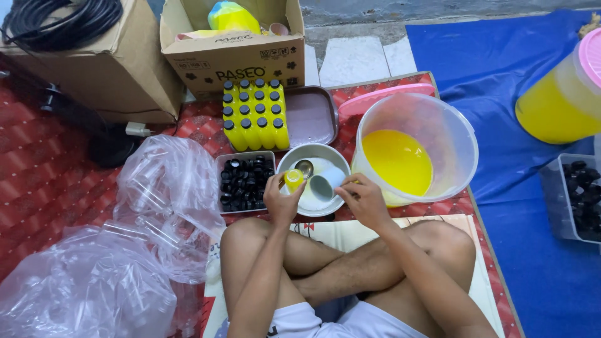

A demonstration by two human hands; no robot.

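Red patterned floor mats (44, 181) cover the ground on the left, with a blue tarpaulin (501, 81) spread on the right and pale tiles and a grey wall beyond. At far left a brown cardboard box (113, 69) carries a coil of black cable (59, 22), out of the way of the work. Crumpled clear plastic bags of empty clear bottles (125, 250) lie beside the person's left knee, within easy reach. Behind them a second, open cardboard box (235, 59) stands against the wall.

Filled yellow bottles with black caps (255, 116) lie in tidy rows, apparently done and parked apart. Just in front, a small clear tray of loose black caps (244, 183) sits next to the left hand (280, 200), which is curled around a small uncapped yellow bottle (293, 179), holding it upright over a white round bowl (313, 178), so drips would fall inside. A metal spoon (304, 168) rests in that bowl. The right hand (363, 199) grips what looks like a pale blue-grey cup (322, 186), fingers closed on it and tipped toward the bottle.

Further right, a large clear plastic bucket of yellow liquid (413, 150) stands close by, then a pink-lidded jug of yellow liquid (560, 94) and another clear tub of black caps (579, 194).
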